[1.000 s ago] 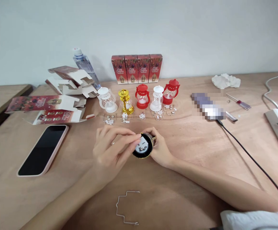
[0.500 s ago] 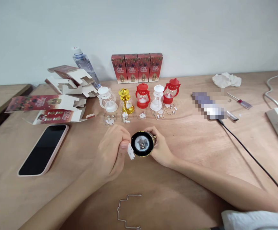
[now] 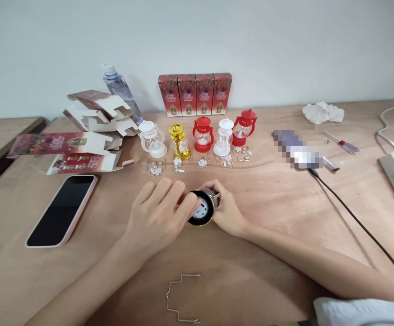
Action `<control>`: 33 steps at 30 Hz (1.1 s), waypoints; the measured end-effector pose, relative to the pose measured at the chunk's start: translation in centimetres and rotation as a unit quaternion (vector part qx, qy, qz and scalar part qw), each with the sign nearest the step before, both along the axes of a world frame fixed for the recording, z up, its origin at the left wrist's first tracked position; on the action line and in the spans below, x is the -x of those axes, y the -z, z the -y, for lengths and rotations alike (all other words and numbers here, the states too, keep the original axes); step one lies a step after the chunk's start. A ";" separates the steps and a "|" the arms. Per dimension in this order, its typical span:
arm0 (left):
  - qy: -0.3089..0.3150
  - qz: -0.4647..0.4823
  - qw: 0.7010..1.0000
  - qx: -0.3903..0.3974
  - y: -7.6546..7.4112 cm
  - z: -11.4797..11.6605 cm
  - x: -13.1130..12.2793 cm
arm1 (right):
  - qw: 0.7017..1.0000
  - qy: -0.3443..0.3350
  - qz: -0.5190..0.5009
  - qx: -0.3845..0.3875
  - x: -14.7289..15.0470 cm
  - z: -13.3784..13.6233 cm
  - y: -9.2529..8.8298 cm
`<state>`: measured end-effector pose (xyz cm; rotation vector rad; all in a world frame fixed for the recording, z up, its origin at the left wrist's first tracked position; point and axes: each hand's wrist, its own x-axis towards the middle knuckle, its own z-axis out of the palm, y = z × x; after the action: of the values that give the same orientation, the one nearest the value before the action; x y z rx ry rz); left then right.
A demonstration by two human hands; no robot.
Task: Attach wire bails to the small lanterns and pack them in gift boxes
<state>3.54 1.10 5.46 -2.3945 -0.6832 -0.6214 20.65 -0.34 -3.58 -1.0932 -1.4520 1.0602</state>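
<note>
My right hand (image 3: pixel 226 209) is wrapped round a black lantern with gold trim (image 3: pixel 211 213), its round base turned toward me. Over the middle of that base lies a small white cover (image 3: pixel 201 208). The fingertips of my left hand (image 3: pixel 164 210) touch the cover and the base's left edge; its thumb is hidden. Behind my hands stand a white lantern (image 3: pixel 224 138), a gold lantern (image 3: pixel 179 142), a red lantern (image 3: pixel 202 135) and others, with small parts and wire handles in front of them.
A bent wire handle (image 3: pixel 168 296) lies near the front. On the left are a phone (image 3: pixel 61 212), opened cartons (image 3: pixel 81 145) and a bottle (image 3: pixel 122 93). Four red boxes (image 3: pixel 195 94) stand by the wall. At right are a cable (image 3: pixel 353 213), a screwdriver (image 3: pixel 348 146) and crumpled paper (image 3: pixel 323 112).
My left hand has moved the white cover rightward onto the lantern's base, where it now hides the metal contacts. The lantern has tilted slightly; my right hand keeps hold of it.
</note>
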 end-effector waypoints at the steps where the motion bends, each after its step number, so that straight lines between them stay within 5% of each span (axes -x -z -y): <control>1: -0.003 -0.005 1.000 -0.006 -0.1 0.0 0.0 | 1.000 0.000 0.002 -0.002 0.0 0.0 0.0; 33: 0.021 0.009 1.000 -0.006 0.9 -0.1 -0.1 | 1.000 -0.004 -0.009 -0.002 0.0 0.0 -0.3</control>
<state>3.61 1.21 4.58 -2.4003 -0.6372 -0.6645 20.66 -0.33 -3.30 -1.0742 -1.4449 1.0687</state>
